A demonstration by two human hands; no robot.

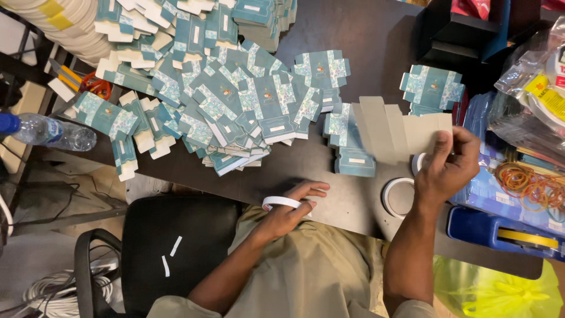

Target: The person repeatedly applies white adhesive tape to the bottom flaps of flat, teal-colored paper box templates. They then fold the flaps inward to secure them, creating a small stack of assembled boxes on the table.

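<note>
- Our left hand [288,211] sits at the near table edge, fingers wrapped loosely round a small white tape roll [281,202], thumb side under it, index stretched along the top.
- Our right hand [450,165] is further right + a bit farther out, pinching a flat unfolded carton blank, plain grey-brown side up [391,131]; thumb on top at its right edge, other fingers curled beneath.
- That blank lies over the dark tabletop [353,35], its left part overlapping a short stack of teal patterned flat cartons [352,159].
- Just near of the right hand: a second white tape ring [398,196] flat on the table, close to the wrist.
- Far left + centre: big loose heap of teal-and-white printed carton blanks [218,100]; one more small stack [432,87] far right of centre.
- Right edge: tangle of coloured rubber bands [527,184], blue tape dispenser [500,232] at near right.
- Left: clear plastic water bottle w/ blue cap [44,132] lying on its side.
- Near left: black chair seat [176,247] w/ white paper slips on it.
</note>
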